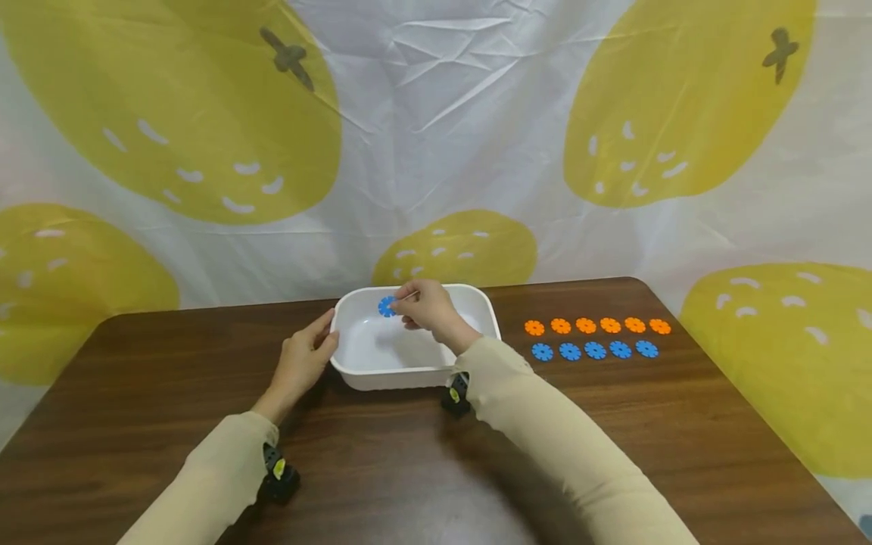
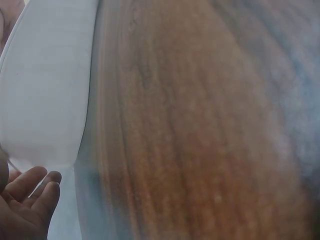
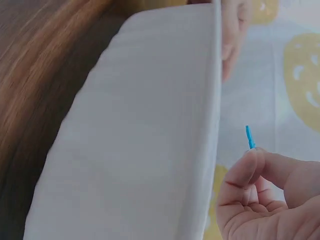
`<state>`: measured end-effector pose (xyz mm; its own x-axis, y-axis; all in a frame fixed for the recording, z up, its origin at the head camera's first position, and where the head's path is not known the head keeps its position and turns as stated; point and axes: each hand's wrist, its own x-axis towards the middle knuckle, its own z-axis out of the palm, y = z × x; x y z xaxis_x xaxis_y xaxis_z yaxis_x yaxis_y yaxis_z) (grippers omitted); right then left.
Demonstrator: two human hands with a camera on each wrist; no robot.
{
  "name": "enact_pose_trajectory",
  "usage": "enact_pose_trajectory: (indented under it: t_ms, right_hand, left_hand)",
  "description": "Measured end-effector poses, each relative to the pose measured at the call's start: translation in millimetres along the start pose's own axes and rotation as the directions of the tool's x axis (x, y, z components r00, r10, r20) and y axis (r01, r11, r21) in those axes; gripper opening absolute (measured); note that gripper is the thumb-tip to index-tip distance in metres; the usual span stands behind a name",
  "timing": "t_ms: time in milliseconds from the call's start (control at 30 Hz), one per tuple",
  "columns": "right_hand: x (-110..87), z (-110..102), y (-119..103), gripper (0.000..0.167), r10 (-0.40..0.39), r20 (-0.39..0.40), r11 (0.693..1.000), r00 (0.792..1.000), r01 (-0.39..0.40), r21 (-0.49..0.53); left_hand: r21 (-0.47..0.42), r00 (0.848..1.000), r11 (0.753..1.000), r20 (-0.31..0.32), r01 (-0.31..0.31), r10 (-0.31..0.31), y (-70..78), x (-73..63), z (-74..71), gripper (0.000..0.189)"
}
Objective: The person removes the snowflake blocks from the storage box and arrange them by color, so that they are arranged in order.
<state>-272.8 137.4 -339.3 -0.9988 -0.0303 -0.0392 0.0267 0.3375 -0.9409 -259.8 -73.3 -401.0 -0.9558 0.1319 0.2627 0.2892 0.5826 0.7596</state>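
Observation:
In the head view, my right hand (image 1: 429, 306) pinches a blue notched plastic disc (image 1: 387, 306) between thumb and fingertips, over the inside of a white rectangular basin (image 1: 391, 372). Seen edge-on in the right wrist view, the blue disc (image 3: 250, 136) sticks up from the fingertips of my right hand (image 3: 270, 195). My left hand (image 1: 303, 359) holds the basin's left rim, its thumb at the edge. The left wrist view has the left fingers (image 2: 42, 200) by the white basin's wall (image 2: 47, 85). Part of the basin's inside is hidden behind my right hand.
Right of the basin, a row of several orange notched discs (image 1: 585, 325) lies behind a row of several blue ones (image 1: 595, 350). All rest on a brown wood-grain table (image 1: 381, 469). A white curtain (image 1: 450, 136) with yellow fruit shapes hangs behind the table.

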Motion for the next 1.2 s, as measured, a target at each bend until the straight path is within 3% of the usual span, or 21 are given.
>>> enact_pose_trajectory:
  t_ms: [400, 833, 967, 1200]
  right_hand:
    - [-21.6, -67.2, 16.9, 0.02, 0.049, -0.072, 0.995, 0.996, -0.042, 0.089]
    - [-48.5, -159.7, 63.0, 0.022, 0.098, -0.186, 0.988, 0.978, -0.074, 0.135]
    - [-61.1, -193.9, 79.8, 0.022, 0.138, -0.239, 0.987, 0.961, -0.114, 0.11]
    - [-83.1, -247.3, 114.5, 0.017, 0.213, -0.348, 0.974, 0.913, -0.169, 0.152]
  left_hand:
    - [0.003, 1.0, 1.0, 0.017, 0.01, -0.01, 0.9, -1.2, -1.1, 0.048]
    - [0.018, 1.0, 1.0, 0.016, -0.011, 0.01, 1.4, -1.5, -0.6, 0.047]
    - [0.014, 1.0, 1.0, 0.015, -0.007, 0.007, 2.7, -1.9, -0.8, 0.047]
    - [0.011, 1.0, 1.0, 0.022, 0.001, -0.001, 2.9, -3.0, -1.4, 0.047]
